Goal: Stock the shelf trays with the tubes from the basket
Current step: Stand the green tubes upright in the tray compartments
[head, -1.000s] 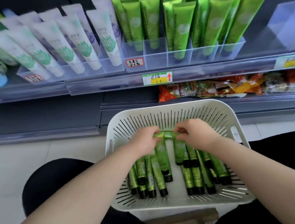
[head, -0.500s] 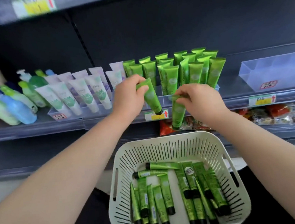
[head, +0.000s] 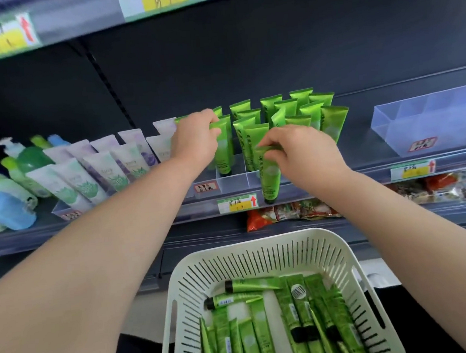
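Note:
My left hand (head: 196,140) grips the top of a green tube (head: 222,152) that stands cap down in the left slot of the clear shelf tray (head: 233,179). My right hand (head: 298,149) pinches the crimped end of another green tube (head: 269,177), which hangs cap down in front of the tray's front wall. Several green tubes (head: 295,114) stand upright in the tray behind both hands. The white slotted basket (head: 261,254) below holds several more green tubes (head: 295,317) lying flat.
White and purple tubes (head: 99,171) fill the tray to the left, with pump bottles (head: 5,193) beyond. An empty clear tray (head: 430,122) sits to the right. Snack packets (head: 291,210) lie on the shelf below. Price labels (head: 237,203) line the shelf edge.
Both hands lifted a tube each out of the basket up to the shelf. The left tube now stands in the tray slot; the right tube has neared the tray front.

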Tool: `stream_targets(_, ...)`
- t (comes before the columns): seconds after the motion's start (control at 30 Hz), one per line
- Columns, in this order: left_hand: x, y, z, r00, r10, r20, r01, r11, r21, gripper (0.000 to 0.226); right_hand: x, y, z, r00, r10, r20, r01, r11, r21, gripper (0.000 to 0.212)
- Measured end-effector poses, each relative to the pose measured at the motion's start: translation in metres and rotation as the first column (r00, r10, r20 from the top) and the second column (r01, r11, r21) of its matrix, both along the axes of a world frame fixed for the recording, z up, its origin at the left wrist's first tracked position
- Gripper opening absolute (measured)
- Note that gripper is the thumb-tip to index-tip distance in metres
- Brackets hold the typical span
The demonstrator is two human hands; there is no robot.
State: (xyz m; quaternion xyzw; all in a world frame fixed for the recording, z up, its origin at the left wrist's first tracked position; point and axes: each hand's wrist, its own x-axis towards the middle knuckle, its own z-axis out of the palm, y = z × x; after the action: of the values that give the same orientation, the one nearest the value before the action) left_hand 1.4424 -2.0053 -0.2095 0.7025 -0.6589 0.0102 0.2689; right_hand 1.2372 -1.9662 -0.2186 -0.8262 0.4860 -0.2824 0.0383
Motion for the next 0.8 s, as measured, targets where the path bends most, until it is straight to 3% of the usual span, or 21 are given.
stream_targets(0.23,0.0,-0.004,-0.004,1.0,-0.001,0.03,0.0,1.0,0.027,0.034,0.007,-0.008,0.0,1.0,0.019,-0.005,-0.019,1.0,-0.001,0.017)
stream_targets(0.5,0.008,0.025,0.004,0.995,-0.071,0.074,0.08,0.989,-0.128,0.028,0.032,-0.01,0.021,1.0,0.014,-0.007,-0.014,0.995,-0.104,0.019)
stream_targets(0.8,0.039,0.069,-0.021,0.976,-0.13,0.173,0.134,0.991,-0.012,0.041,0.075,-0.027,0.032,0.999,-0.04,-0.007,0.038,0.983,-0.182,0.02)
